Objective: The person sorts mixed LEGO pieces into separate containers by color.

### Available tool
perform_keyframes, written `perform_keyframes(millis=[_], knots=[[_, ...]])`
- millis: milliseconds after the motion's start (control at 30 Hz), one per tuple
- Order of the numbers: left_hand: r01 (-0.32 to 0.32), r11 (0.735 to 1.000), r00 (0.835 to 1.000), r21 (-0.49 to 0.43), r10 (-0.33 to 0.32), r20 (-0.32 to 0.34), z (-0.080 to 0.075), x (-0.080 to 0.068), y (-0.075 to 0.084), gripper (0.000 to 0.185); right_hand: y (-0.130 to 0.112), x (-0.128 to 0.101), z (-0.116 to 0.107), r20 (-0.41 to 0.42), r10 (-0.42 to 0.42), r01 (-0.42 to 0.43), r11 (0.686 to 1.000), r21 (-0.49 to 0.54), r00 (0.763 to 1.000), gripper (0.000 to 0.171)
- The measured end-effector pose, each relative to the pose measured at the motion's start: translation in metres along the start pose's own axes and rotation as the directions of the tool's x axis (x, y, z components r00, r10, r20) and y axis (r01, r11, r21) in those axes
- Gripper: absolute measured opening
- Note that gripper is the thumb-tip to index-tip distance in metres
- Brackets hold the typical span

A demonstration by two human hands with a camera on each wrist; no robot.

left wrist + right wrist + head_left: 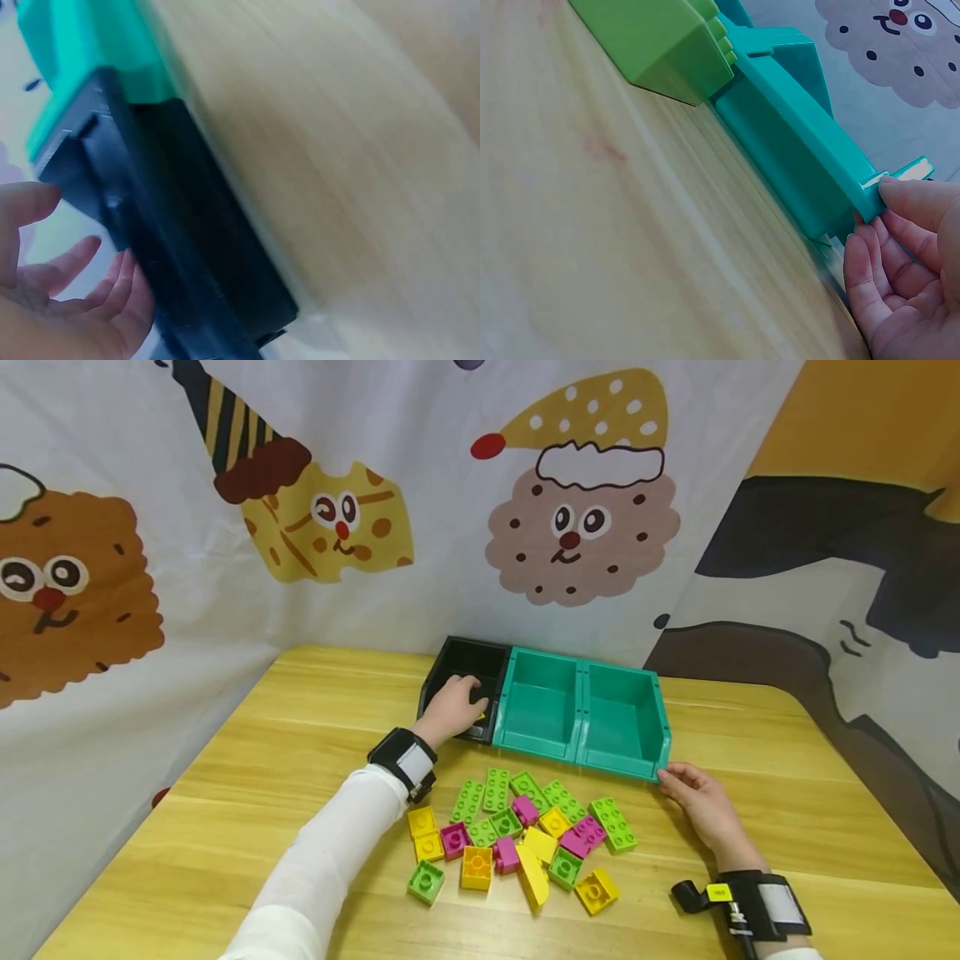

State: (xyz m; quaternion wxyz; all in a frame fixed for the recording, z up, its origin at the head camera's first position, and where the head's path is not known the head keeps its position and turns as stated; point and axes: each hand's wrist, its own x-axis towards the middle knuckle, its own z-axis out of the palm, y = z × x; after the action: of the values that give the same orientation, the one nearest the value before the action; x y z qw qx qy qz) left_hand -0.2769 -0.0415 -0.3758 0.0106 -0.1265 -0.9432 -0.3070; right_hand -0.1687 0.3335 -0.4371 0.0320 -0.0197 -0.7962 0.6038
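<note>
From where I stand, smooth plastic bins form one row at the back of the wood-grained worktop (330, 718): a black bin (480, 656) on the left, then two teal bins (536, 749). The left hand (453, 706) reaches into the black one, its grip wide, thumb apart from loosely bent fingers; the right hand (703, 806) pinches the teal row's near right corner. Bare wood flanks the row, and studded bricks (497, 789) lie before it. Its long axis runs left to right, low fronts facing the person
</note>
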Motion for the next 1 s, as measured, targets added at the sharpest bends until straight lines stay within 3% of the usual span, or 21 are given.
perform_keyframes(millis=[233,500,800,1000], knots=[[-0.065,0.997,0.997,-0.049,0.063,-0.045,-0.010,-0.024,0.000,0.046,-0.001,0.000,0.001,-0.002,0.002,-0.002,1.000,-0.029,1.000,0.013],[-0.174,0.979,0.981,-0.106,0.163,-0.105,-0.022,-0.050,-0.008,0.030,-0.002,0.000,0.001,0.003,0.020,-0.019,0.999,-0.042,1.000,0.021],[-0.204,0.972,0.971,-0.117,0.186,-0.152,-0.030,-0.075,-0.015,0.026,-0.003,0.000,-0.002,-0.001,0.006,-0.006,0.999,-0.031,1.000,0.011],[-0.169,0.982,0.981,-0.080,0.159,-0.114,-0.033,-0.086,-0.017,0.028,-0.001,-0.001,-0.002,0.003,0.021,-0.021,0.999,-0.048,1.000,0.014]])
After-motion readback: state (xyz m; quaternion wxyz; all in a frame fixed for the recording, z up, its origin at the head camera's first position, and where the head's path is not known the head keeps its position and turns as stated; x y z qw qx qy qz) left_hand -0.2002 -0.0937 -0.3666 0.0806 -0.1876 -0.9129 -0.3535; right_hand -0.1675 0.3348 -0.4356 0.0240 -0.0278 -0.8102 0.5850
